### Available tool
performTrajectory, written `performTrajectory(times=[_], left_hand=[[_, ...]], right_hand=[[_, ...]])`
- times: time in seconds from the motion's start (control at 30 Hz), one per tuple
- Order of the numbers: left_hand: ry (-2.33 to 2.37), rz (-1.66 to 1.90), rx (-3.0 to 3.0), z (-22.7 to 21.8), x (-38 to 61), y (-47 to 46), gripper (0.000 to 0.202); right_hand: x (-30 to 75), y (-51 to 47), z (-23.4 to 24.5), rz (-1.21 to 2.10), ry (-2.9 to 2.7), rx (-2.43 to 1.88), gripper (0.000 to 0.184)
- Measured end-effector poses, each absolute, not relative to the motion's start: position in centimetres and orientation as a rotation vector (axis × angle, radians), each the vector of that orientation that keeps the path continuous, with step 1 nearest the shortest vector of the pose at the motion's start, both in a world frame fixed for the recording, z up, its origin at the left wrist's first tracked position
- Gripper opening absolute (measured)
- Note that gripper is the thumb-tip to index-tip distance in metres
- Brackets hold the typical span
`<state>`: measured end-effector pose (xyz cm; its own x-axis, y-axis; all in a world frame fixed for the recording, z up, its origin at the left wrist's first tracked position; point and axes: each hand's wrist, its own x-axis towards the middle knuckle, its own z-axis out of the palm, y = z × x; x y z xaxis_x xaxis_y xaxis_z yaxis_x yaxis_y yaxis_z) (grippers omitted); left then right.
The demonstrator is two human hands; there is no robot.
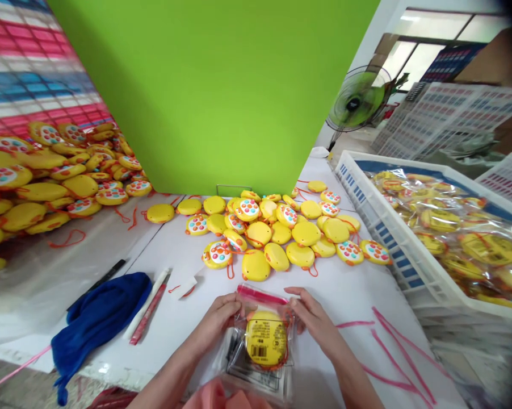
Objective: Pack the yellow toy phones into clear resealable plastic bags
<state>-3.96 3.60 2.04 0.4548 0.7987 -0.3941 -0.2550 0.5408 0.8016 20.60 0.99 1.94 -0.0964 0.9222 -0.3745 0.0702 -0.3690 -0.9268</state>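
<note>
My hands hold a clear plastic zip bag [260, 355] at its upper corners, just above the white table [345, 295]. My left hand [215, 324] pinches the bag's left edge, and my right hand [311, 321] grips the right side near its red zip strip [262, 294]. Inside lies a round yellow toy [265, 339] with a barcode label facing up and orange cord around it. Beyond my fingers, a loose pile of similar yellow toys [273, 233] with coloured buttons spreads over the table.
A larger toy heap [47, 176] sits at the left, by a green board [209, 85]. To the right, a white crate [426, 227] holds bagged toys. A blue cloth [96, 321], pens [147, 312] and pink strings [392, 358] lie on the table.
</note>
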Motion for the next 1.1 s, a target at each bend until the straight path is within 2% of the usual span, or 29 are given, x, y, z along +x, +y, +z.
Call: performTrajectory(times=[0.1,0.23,0.33,0.4,0.47,0.53,0.67,0.8,0.87,0.97,1.03,1.1], left_hand=[[0.873,0.734,0.747,1.4,-3.8,3.5,0.033],[0.953,0.695,0.807,0.9,-3.4,3.4,0.062],[1.088,0.651,0.973,1.2,-2.9,3.1,0.052],[1.188,0.634,1.217,1.4,-2.3,2.7,0.041],[1.276,0.603,1.546,1.5,-1.6,2.4,0.038],[1.343,0.497,1.857,1.7,-0.8,2.2,0.037],[1.496,0.178,2.225,1.9,1.1,1.9,0.026],[1.546,0.058,2.416,1.8,2.0,1.9,0.017],[1.529,0.077,2.486,1.4,2.0,1.9,0.013],[1.462,0.212,2.593,0.5,1.5,1.8,0.008],[1.38,0.367,2.65,0.0,1.1,1.6,0.004],[1.264,0.524,2.663,-0.3,0.9,1.4,0.008]], right_hand=[[20.1,1.0,2.0,1.571,-1.232,-1.423,0.047],[23.3,1.2,3.3,1.471,-1.185,-1.447,0.051],[28.3,1.7,6.0,0.952,-0.995,-1.517,0.049],[31.0,2.1,7.9,0.441,-0.78,-1.405,0.047],[31.9,2.6,9.1,0.128,-0.651,-1.274,0.051],[30.8,3.4,8.8,0.127,-0.702,-1.292,0.053],[24.3,5.5,4.8,0.535,-1.284,-1.531,0.057],[18.6,7.8,0.9,0.454,-1.852,-1.473,0.07],[17.4,8.5,0.1,0.313,-2.0,-1.493,0.071],[17.9,8.2,0.2,0.138,-2.095,-1.588,0.058],[19.2,6.9,0.5,0.11,-2.15,-1.592,0.053],[20.9,5.0,0.9,0.156,-2.207,-1.538,0.047]])
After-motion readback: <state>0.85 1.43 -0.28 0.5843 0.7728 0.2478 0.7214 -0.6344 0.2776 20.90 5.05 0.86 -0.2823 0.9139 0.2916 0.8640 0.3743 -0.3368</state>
